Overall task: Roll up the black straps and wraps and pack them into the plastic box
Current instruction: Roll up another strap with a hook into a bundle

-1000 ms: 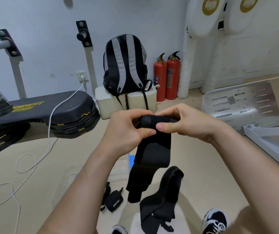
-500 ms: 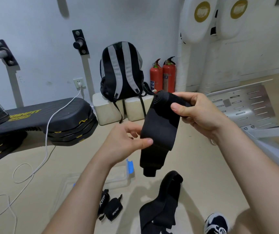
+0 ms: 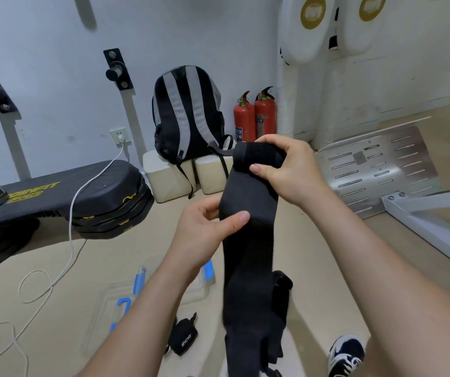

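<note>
Nearly vertical wrap point(image 3: 248, 208) — rolled end up.

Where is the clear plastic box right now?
The clear plastic box sits on the floor, lower left of centre in the head view, partly behind the left forearm, with a small rolled black wrap lying on its near side.

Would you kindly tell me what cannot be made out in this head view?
Plastic box: head view; the left forearm covers its middle, contents unseen.
Black wrap: its lower end blurs and runs off the bottom edge.
Second strap: mostly hidden behind the hanging wrap.
Small rolled wrap: lettering too blurred to read.
</note>
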`<state>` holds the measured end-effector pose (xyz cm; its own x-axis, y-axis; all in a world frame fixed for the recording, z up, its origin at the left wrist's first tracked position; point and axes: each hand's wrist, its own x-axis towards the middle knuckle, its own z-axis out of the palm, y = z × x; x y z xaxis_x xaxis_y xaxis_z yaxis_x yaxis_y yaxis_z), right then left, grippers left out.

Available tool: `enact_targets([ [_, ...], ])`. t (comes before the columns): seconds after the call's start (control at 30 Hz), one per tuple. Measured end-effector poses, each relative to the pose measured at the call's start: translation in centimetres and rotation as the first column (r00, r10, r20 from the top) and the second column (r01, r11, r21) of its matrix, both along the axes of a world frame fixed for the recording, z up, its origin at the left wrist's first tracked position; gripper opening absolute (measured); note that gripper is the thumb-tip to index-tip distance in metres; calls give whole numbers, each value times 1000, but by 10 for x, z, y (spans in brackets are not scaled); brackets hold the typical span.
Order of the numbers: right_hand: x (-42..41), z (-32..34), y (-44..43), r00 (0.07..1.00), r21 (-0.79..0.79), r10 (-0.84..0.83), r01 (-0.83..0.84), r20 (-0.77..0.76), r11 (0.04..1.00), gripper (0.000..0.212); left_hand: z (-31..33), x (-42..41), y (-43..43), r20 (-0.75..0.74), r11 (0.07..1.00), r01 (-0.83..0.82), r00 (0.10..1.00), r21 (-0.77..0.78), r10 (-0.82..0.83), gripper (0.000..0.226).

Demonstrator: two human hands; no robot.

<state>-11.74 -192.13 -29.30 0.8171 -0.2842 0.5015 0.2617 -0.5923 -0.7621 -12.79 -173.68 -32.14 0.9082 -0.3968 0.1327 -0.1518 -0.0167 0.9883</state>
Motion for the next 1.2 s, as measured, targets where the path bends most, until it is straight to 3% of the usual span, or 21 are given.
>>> enact_targets([
  [0.07, -1, 1, 5, 999, 44, 32, -33, 5, 999, 33, -3, 0, 1, -26, 997, -73, 997, -36, 72, 6],
  [0.3, -8, 3, 15, 985, 103, 172, -169, -18, 980, 39, 2, 8, 8, -69, 993, -84, 994, 79, 89, 16],
  [0.5, -11, 4, 19, 961, 190, 275, -270, 1, 944, 40, 4, 17, 8, 31, 984, -165, 986, 62, 163, 41],
  [0.6, -14, 5, 20, 922, 261, 385, -364, -33, 894, 39, 12, 17, 7, 88, 987, -155, 984, -35, 157, 47],
  [0.67, -16, 6, 22, 892, 258, 447, -419, -60, 871, 37, 18, 15, 7, 74, 982, -137, 986, -130, 147, 39],
  [0.83, -15, 6, 25, 876, 152, 457, -437, -150, 887, 41, 23, 15, 12, 160, 979, -150, 972, -135, 171, 26],
  [1.0, -22, 9, 19, 782, 359, 554, -449, -284, 818, 14, 23, 15, 14, 220, 979, -137, 961, -153, 169, 34],
  [1.1, -22, 5, 18, 775, 392, 541, -410, -327, 824, 24, 20, 15, 16, 227, 984, -126, 962, -128, 152, 36],
  [1.2, -22, 3, 18, 797, 412, 533, -400, -286, 819, 19, 19, 13, 16, 207, 989, -99, 971, -114, 121, 33],
])
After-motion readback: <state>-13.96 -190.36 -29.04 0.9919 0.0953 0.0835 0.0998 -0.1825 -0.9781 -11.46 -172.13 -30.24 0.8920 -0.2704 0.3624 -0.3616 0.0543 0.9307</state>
